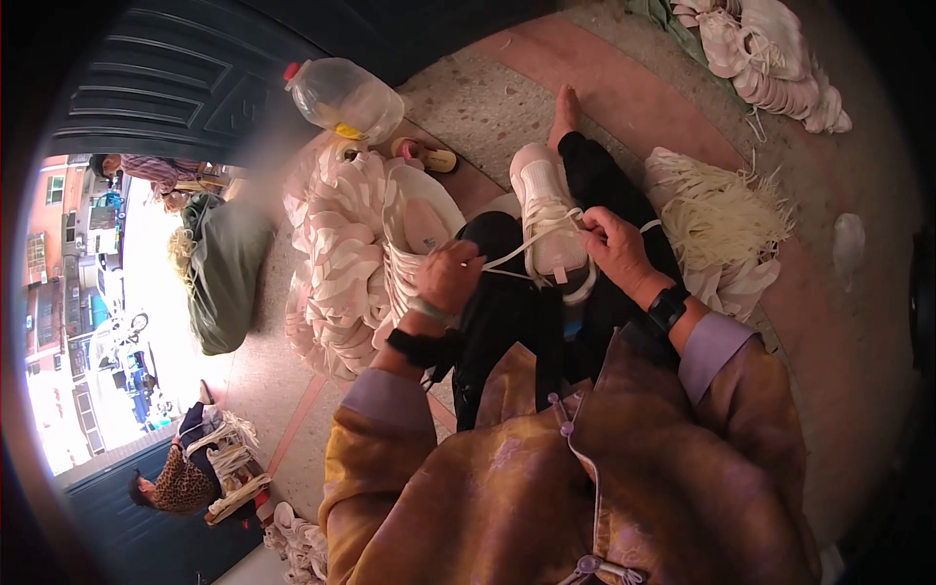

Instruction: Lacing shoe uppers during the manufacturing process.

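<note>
A pale pink and white lace-up shoe upper (539,180) lies toe away from me, across my lap between my black-trousered legs. White shoelace (509,265) runs from its eyelets toward my left. My left hand (448,277), fingers curled closed, grips the lace left of the upper. At the upper's right edge, my right hand (616,246) pinches the lace near the eyelets. Whether the upper has a sole under it is hidden. Close by my left hand stands a stack of similar pink and white uppers (336,244).
Cream laces (726,219) lie bunched on more uppers to my right. A clear plastic jug (343,97) and a slipper (429,156) sit beyond the stack. More uppers (780,63) are heaped far right. Two other people sit at the left, one near a green sack (229,278).
</note>
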{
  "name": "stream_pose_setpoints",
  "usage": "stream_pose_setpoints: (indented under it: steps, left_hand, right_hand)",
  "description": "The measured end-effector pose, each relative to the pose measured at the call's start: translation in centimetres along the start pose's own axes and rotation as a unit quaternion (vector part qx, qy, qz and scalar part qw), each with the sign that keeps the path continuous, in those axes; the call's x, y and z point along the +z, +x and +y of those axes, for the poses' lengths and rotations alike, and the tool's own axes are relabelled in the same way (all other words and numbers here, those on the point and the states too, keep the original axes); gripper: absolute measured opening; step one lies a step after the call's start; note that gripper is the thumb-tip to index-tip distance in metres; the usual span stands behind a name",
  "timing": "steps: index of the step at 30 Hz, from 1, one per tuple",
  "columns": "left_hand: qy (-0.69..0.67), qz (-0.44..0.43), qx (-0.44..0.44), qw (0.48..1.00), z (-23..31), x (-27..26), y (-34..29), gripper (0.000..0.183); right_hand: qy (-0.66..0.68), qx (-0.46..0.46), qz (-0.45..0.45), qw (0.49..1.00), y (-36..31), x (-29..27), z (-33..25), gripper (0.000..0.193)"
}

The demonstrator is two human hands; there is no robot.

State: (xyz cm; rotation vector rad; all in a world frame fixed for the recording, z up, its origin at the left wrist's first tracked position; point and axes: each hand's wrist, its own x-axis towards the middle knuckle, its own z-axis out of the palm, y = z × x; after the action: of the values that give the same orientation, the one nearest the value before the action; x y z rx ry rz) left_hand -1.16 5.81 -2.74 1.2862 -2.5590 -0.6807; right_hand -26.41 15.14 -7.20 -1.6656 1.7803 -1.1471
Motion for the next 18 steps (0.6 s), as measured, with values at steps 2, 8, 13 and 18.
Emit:
stream_pose_setpoints:
  steps: [2,8,13,18]
  left_hand:
    - [-0.016,0.010,0.011,1.000,1.0,1.8,1.2,0.017]
    - [0.026,-0.036,0.020,0.999,1.8,3.3,2.7,0.021]
    - [0.024,-0.035,0.016,0.999,1.9,3.8,2.8,0.018]
    - [0.077,-0.058,-0.012,0.995,3.1,3.6,2.8,0.011]
  right_hand:
    - [0.071,0.121,-0.003,0.990,0.5,0.3,0.1,0.023]
    - [0.072,0.123,0.020,0.990,1.8,1.7,1.3,0.016]
    - [0.174,0.149,0.005,0.973,2.4,1.9,2.0,0.012]
    - [0.177,0.044,-0.110,0.977,3.1,0.5,1.9,0.016]
